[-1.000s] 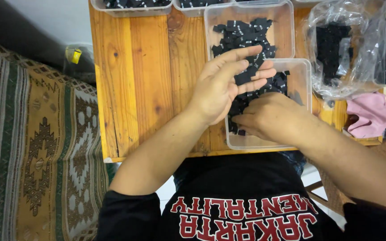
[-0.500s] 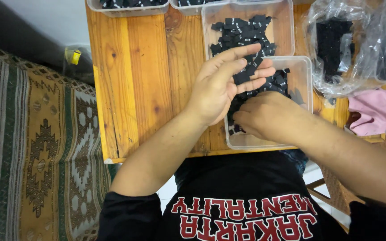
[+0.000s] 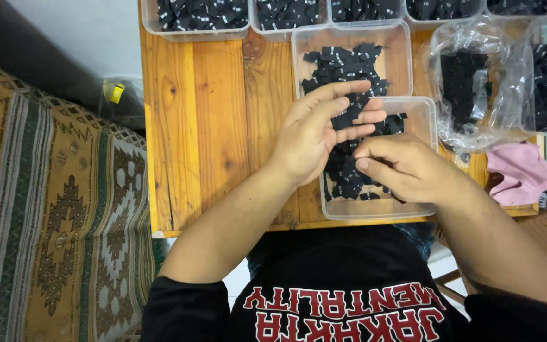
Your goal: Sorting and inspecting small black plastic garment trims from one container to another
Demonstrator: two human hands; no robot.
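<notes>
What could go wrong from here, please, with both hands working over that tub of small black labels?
The left hand pinches a few black labels above the near clear tub; a loose one could drop outside it or into the neighbouring tub and mix the lots. The near tub sits at the wooden table edge, under the right hand, so a push might slide it off. The open plastic bag lies close by and could be snagged.

Both hands — left hand [image 3: 314,136], right hand [image 3: 406,168] — over tray [image 3: 422,111] of black labels [image 3: 343,177].
</notes>
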